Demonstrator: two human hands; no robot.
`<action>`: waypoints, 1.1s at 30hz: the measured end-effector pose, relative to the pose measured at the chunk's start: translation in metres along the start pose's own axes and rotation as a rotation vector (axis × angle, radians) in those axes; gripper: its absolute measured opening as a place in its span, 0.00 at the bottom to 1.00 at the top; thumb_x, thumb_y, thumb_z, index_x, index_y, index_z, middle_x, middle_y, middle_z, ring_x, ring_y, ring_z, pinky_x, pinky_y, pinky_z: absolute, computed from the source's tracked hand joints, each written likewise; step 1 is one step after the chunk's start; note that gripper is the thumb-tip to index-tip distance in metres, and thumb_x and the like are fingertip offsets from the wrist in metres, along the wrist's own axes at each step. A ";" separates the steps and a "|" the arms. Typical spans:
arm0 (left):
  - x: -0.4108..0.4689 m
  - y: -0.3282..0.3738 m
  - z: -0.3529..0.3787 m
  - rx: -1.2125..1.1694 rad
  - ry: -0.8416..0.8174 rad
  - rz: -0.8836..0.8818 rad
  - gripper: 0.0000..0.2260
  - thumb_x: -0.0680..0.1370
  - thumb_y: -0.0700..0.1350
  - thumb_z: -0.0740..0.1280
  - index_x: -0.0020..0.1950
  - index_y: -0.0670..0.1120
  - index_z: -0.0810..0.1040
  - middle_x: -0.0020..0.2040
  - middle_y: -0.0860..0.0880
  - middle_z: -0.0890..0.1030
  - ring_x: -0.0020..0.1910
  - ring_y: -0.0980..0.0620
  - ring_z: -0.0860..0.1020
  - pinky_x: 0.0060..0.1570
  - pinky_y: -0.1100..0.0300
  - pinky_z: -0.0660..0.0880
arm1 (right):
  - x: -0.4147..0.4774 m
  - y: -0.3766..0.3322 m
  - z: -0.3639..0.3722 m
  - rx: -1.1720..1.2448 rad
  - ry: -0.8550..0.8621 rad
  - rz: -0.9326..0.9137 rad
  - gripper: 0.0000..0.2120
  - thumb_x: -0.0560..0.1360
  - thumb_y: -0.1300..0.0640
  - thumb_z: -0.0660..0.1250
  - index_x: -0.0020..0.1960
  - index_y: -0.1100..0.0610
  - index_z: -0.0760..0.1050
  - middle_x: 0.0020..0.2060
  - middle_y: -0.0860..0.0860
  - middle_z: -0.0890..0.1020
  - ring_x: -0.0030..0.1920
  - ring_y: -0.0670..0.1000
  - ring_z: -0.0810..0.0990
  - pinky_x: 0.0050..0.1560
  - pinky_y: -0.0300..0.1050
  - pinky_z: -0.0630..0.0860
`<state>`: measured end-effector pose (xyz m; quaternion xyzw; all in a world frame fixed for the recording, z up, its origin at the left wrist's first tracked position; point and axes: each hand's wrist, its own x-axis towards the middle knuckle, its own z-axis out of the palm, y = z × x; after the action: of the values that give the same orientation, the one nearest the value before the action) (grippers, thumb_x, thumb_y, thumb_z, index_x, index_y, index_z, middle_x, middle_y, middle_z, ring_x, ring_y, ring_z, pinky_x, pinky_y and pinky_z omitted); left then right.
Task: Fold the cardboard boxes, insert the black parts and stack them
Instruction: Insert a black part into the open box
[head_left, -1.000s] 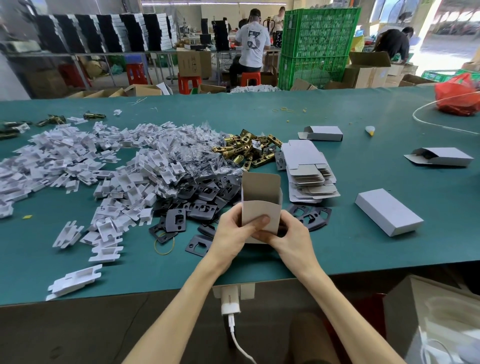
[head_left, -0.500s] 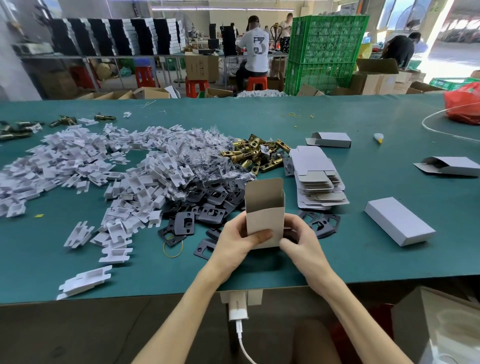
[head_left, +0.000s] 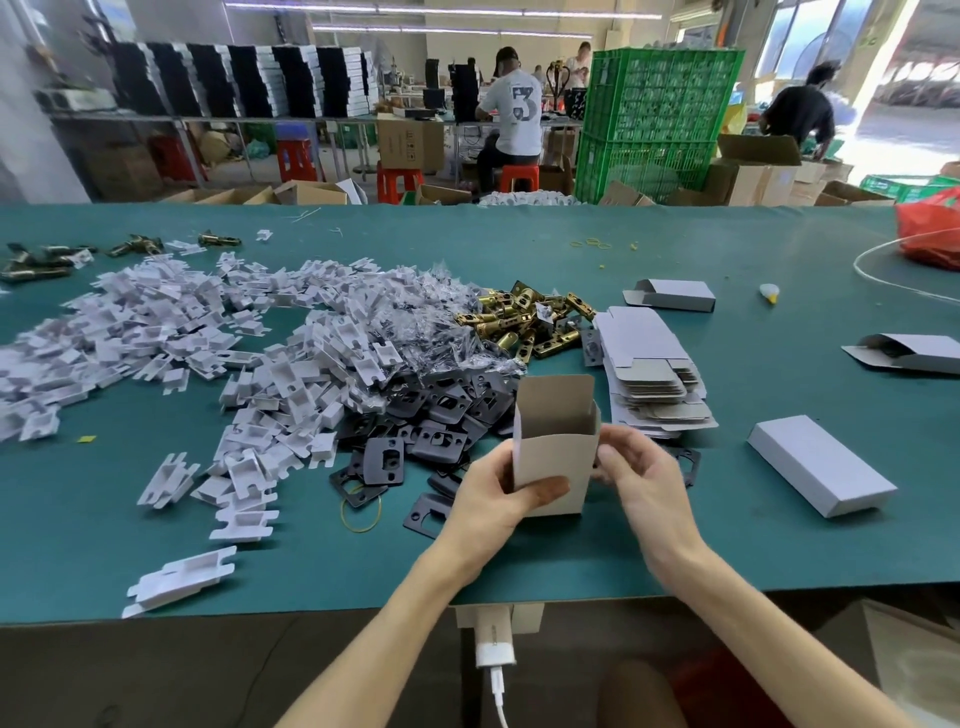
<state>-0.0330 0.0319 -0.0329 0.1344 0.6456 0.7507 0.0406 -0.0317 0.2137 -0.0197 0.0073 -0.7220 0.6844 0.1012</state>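
Observation:
A small grey cardboard box (head_left: 553, 447) stands upright near the table's front edge, its top open and its lid flap up. My left hand (head_left: 493, 499) grips its lower left side, thumb across the front face. My right hand (head_left: 641, 478) is at the box's right edge with fingers bent; whether they pinch the box I cannot tell. Behind the box lies a heap of black plates (head_left: 441, 421). To its right is a pile of flat box blanks (head_left: 649, 374). A closed box (head_left: 821, 473) lies further right.
The green table (head_left: 779, 545) holds a wide spread of white plastic inserts (head_left: 218, 343), clear bags and brass latches (head_left: 524, 322). Two half-open boxes (head_left: 675, 295) (head_left: 914, 353) lie at right. A red bag (head_left: 930, 234) sits far right. People work beyond the table.
The box has been raised slightly and turned more upright. My right hand has slid from the lower right corner up to the box's right side.

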 end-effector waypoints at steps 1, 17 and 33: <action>0.000 0.001 0.000 -0.014 -0.007 -0.007 0.19 0.75 0.41 0.78 0.66 0.44 0.81 0.58 0.46 0.86 0.60 0.48 0.83 0.56 0.55 0.81 | 0.009 -0.007 0.000 -0.037 -0.017 -0.017 0.10 0.83 0.64 0.62 0.57 0.55 0.81 0.51 0.52 0.86 0.52 0.49 0.85 0.51 0.44 0.82; 0.002 0.003 0.003 0.086 0.091 -0.060 0.14 0.77 0.47 0.77 0.62 0.54 0.82 0.56 0.53 0.87 0.57 0.54 0.84 0.58 0.57 0.80 | 0.152 -0.020 0.055 -0.636 -0.420 -0.016 0.28 0.84 0.55 0.63 0.81 0.58 0.59 0.79 0.56 0.63 0.79 0.56 0.61 0.78 0.52 0.59; 0.006 -0.001 0.003 0.112 0.120 -0.089 0.15 0.75 0.51 0.77 0.61 0.55 0.82 0.55 0.53 0.87 0.56 0.52 0.84 0.58 0.55 0.81 | 0.219 -0.010 0.103 -0.745 -0.142 -0.055 0.16 0.80 0.57 0.68 0.63 0.64 0.69 0.58 0.61 0.77 0.57 0.59 0.76 0.57 0.51 0.73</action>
<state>-0.0385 0.0361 -0.0330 0.0622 0.6930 0.7177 0.0277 -0.2584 0.1392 0.0194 0.0369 -0.9261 0.3698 0.0652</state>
